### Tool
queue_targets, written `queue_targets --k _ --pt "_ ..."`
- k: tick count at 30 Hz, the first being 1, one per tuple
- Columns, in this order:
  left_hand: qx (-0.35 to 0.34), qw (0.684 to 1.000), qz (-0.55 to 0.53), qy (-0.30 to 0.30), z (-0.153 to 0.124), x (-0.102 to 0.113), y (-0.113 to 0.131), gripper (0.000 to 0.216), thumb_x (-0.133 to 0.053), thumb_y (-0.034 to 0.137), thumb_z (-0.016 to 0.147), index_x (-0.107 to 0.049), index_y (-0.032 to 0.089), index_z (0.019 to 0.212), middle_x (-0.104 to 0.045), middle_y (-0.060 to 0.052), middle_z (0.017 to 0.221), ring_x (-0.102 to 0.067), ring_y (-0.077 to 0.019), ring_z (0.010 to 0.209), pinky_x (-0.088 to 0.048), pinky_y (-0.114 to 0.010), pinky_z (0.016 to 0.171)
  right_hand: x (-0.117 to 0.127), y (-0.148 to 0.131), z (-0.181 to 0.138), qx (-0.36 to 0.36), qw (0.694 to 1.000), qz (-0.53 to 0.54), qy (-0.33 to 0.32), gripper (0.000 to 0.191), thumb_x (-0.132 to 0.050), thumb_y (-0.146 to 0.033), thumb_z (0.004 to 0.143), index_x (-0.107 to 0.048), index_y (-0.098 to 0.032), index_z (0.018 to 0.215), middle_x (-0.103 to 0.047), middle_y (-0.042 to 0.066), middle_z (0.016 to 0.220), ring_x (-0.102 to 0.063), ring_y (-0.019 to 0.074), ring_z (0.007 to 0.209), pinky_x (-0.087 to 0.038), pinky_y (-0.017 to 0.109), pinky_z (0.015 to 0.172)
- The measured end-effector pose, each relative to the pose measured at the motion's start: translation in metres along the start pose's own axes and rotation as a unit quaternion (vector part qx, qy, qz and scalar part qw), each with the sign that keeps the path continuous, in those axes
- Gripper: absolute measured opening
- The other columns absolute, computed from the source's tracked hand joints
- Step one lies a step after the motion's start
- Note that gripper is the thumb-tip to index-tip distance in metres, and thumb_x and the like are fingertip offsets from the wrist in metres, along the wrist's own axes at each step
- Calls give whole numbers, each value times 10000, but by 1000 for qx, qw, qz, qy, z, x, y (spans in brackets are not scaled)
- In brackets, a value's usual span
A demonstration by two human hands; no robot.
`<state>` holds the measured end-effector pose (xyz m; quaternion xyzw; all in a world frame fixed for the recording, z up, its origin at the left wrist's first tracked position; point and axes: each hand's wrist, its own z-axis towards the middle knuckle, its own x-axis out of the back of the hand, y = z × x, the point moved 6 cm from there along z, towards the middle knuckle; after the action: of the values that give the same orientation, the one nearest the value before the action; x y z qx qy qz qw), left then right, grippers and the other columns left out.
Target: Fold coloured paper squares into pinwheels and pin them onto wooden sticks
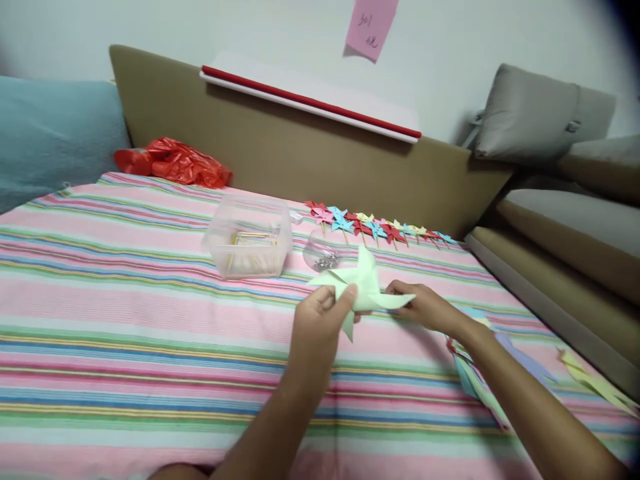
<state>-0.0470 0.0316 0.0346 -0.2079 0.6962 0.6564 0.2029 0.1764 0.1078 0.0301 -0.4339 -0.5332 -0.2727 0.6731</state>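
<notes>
A pale green paper pinwheel [367,283] is held just above the striped cloth [125,320]. My left hand [320,320] pinches its left side, thumb on top of the paper. My right hand [427,307] grips its right blade with closed fingers. Both hands are closed on the same folded paper. Just behind it stands a small clear cup [320,253] with small metal pins in it.
A clear plastic box [249,235] of wooden sticks stands behind left. A row of finished coloured pinwheels [375,227] lies at the cloth's far edge. Loose coloured paper sheets [505,373] lie under my right forearm. A red plastic bag [175,163] sits at the back left.
</notes>
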Motion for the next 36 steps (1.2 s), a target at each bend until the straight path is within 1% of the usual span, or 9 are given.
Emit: queue_targets --k 3,6,12,16,21,24,29,33,36 --pt "-17 1000 -2 -9 3 -9 -2 252 -791 376 805 -679 151 791 -643 -1 678 -596 -124 670 -469 -224 665 -6 15 -25 -42 996 9 82 264 -538 -320 946 -626 -209 1170 -761 73 980 -715 222 830 -551 350 751" --pt "-38 999 2 -3 7 -14 -7 245 -793 374 812 -697 148 826 -663 -12 726 -615 -131 709 -485 -235 706 -10 19 -51 -77 982 13 169 408 -405 -374 1027 -541 -188 1363 -661 162 1335 -667 274 1157 -515 459 992" --pt "-50 997 36 38 21 -10 -24 297 -847 391 746 -728 136 840 -712 -38 818 -654 -153 756 -503 -247 737 -54 0 -81 -78 993 -42 80 549 -391 -438 1046 -417 -226 1552 -374 146 1622 -359 317 1502 -362 527 1196" --pt "-41 994 75 61 30 1 -43 318 -865 422 710 -724 147 784 -690 -17 760 -640 -157 728 -495 -260 739 -70 -6 -72 -107 987 -93 79 566 -376 -368 1054 -405 -94 1548 -389 189 1599 -332 332 1511 -334 515 1217" --pt "-17 990 131 51 32 9 -59 346 -857 470 702 -715 159 752 -692 -19 727 -627 -171 716 -471 -264 709 -65 -10 -63 -127 983 -100 91 548 -400 -326 1041 -485 2 1471 -483 220 1533 -416 347 1465 -364 483 1198" --pt "-9 989 135 58 31 11 -61 346 -864 464 697 -716 159 769 -687 -19 732 -624 -171 722 -471 -262 713 -52 -7 -65 -145 983 -45 106 429 -483 -278 1003 -625 -83 1358 -616 183 1424 -564 333 1351 -475 451 1093" --pt "-20 985 165 56 30 9 -61 343 -833 474 733 -696 161 767 -662 -8 728 -578 -150 690 -437 -241 670 -30 5 -73 -201 969 7 145 247 -562 -204 936 -789 -225 1031 -820 63 962 -771 295 916 -569 402 829" --pt "-65 959 274 43 23 4 -55 348 -747 486 822 -649 170 711 -599 9 675 -508 -139 651 -370 -236 618 -19 -4 -77 -171 942 179 225 162 -620 -246 910 -782 -244 912 -815 22 871 -767 231 805 -572 340 752" --pt "-138 908 395 34 14 -6 -47 339 -711 442 861 -624 178 667 -508 29 612 -424 -132 617 -315 -245 590 -22 -23 -75 -128 876 400 236 149 -712 -355 870 -768 -230 929 -806 36 867 -761 227 816 -591 337 735"
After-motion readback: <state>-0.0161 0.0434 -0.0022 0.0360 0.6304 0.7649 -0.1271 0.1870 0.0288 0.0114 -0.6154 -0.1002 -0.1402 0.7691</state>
